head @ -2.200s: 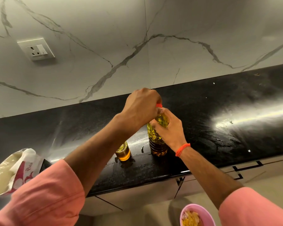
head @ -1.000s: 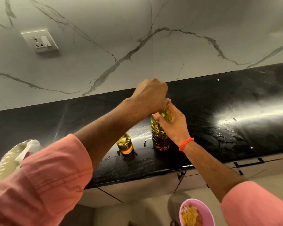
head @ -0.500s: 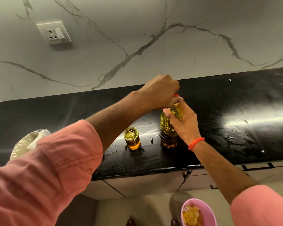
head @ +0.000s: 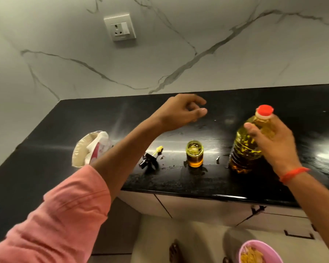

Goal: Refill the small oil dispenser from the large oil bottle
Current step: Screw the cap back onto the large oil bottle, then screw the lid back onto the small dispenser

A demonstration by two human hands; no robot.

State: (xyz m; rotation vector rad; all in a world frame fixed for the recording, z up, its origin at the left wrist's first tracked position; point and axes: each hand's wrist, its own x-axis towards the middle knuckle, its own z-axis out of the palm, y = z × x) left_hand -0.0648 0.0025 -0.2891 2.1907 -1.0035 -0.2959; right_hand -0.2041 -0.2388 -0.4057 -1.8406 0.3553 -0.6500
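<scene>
The large oil bottle (head: 244, 149), clear plastic with yellow oil and a red cap (head: 264, 109), stands upright on the black counter (head: 179, 179). My right hand (head: 272, 143) grips its shoulder from the right. The small glass oil dispenser (head: 194, 156) stands open-topped to the bottle's left, with amber oil in its lower part. Its black pump top (head: 149, 160) with a yellowish tube lies on the counter further left. My left hand (head: 180, 112) hovers above the counter behind the dispenser, fingers loosely curled, holding nothing.
A white bag (head: 90, 149) with red print lies on the counter at the left. A wall socket (head: 120, 27) sits on the marble backsplash. Below the counter edge are cabinet fronts, and a pink bowl (head: 258, 252) with food sits low at the right.
My left hand has let go of the bottle's red cap and drawn away to the left. The view has swung left, so the pump top now shows. My right hand still holds the bottle.
</scene>
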